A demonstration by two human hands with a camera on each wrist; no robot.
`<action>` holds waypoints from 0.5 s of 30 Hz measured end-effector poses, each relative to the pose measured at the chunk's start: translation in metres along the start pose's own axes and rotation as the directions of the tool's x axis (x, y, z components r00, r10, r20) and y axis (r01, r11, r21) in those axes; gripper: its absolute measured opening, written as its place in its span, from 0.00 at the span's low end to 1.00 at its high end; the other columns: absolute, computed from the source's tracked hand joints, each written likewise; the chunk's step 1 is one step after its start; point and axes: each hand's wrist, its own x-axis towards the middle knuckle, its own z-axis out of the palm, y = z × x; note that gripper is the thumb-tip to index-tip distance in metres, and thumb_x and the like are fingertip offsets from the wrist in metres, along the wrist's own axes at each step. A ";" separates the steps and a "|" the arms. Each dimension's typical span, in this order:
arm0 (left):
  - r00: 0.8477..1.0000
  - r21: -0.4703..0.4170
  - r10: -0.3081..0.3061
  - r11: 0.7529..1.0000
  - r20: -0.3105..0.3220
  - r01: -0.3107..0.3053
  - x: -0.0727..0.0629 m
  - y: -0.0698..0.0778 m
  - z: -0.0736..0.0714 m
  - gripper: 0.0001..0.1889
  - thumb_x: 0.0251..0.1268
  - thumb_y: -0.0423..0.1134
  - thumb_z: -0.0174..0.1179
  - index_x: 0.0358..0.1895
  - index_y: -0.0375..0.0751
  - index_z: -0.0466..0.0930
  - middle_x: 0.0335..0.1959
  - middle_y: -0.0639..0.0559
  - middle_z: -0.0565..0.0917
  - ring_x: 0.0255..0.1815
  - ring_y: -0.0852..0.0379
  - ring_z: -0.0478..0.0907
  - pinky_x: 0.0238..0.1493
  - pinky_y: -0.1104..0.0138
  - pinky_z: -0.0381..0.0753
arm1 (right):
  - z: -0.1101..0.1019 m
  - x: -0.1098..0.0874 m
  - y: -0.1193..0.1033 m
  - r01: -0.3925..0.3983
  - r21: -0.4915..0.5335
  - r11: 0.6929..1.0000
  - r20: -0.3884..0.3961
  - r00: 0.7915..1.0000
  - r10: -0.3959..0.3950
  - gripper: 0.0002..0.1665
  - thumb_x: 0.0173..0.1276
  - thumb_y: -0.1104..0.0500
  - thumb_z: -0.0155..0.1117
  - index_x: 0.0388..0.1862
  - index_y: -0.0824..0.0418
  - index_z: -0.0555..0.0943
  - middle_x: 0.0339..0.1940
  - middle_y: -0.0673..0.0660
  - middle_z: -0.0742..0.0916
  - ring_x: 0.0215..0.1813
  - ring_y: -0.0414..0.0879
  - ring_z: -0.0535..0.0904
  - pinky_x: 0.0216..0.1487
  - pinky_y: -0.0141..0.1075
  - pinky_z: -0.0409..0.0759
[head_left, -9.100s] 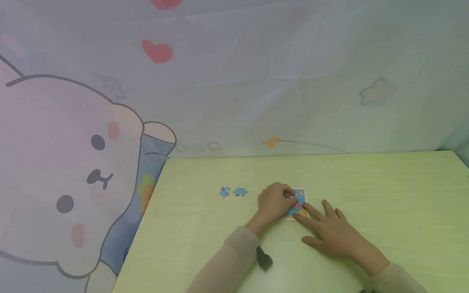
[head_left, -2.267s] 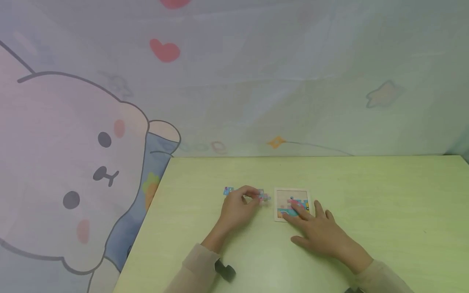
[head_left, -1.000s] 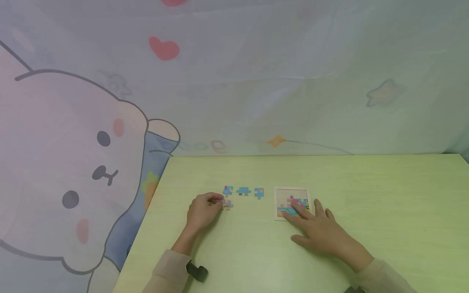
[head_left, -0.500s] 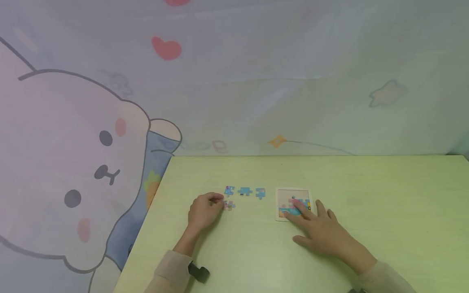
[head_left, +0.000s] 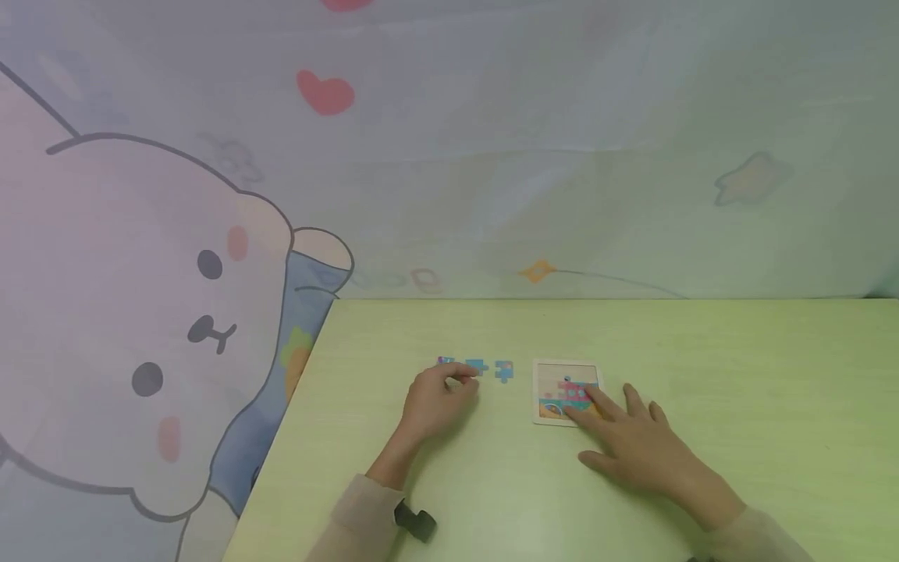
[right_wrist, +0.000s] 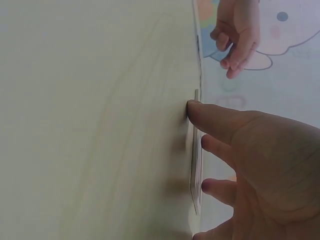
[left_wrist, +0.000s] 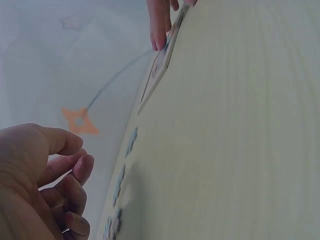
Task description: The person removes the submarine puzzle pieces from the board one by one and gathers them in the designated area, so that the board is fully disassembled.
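My left hand (head_left: 438, 400) is raised over the jigsaw pieces, thumb and fingers loosely curled and nothing between them in the left wrist view. Just beyond its fingertips lies a blue jigsaw piece (head_left: 477, 367), with another blue piece (head_left: 503, 371) to its right. A third piece (head_left: 445, 361), blue and purple, is partly covered by the hand. The pinkish piece (left_wrist: 117, 224) shows in the left wrist view but is hidden in the head view. My right hand (head_left: 642, 445) rests spread, fingertips on the lower right of a square puzzle tray (head_left: 536, 390), whose upper part shows bare backing.
The pale yellow-green table (head_left: 772, 406) runs back to a hanging cloth (head_left: 597, 156) printed with a bear, hearts and a star. A black strap piece (head_left: 416, 521) sticks out from the left sleeve (head_left: 365, 515).
Since nine seconds ago, two more pieces lie left of the tray, which shows bare backing. In the last half second my left hand leaves the pinkish piece, moving right. The right hand stays.
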 end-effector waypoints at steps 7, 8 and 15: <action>0.989 -0.020 0.086 0.996 0.116 -0.084 0.011 0.022 0.026 0.13 0.71 0.42 0.62 0.53 0.44 0.89 0.41 0.61 0.87 0.15 0.65 0.62 0.17 0.72 0.62 | 0.000 -0.005 0.003 -0.003 0.000 1.000 -0.007 1.000 0.003 0.36 0.71 0.38 0.68 0.75 0.44 0.76 0.78 0.61 0.72 0.70 0.86 0.60 0.57 0.79 0.65; 0.988 -0.018 0.090 0.996 0.127 -0.089 0.014 0.026 0.030 0.13 0.70 0.42 0.63 0.52 0.44 0.89 0.41 0.61 0.87 0.16 0.65 0.62 0.17 0.72 0.62 | 0.000 -0.005 0.003 0.000 -0.001 1.000 -0.011 1.000 0.000 0.35 0.71 0.38 0.68 0.75 0.45 0.76 0.78 0.61 0.72 0.70 0.86 0.61 0.56 0.79 0.65; 0.980 0.092 0.072 0.992 0.187 -0.091 0.028 0.041 0.061 0.13 0.70 0.47 0.64 0.52 0.53 0.90 0.36 0.71 0.84 0.36 0.66 0.76 0.34 0.67 0.74 | 0.000 -0.005 0.005 0.014 -0.010 1.000 -0.023 1.000 -0.014 0.35 0.71 0.38 0.68 0.75 0.44 0.76 0.77 0.61 0.73 0.70 0.86 0.61 0.55 0.79 0.66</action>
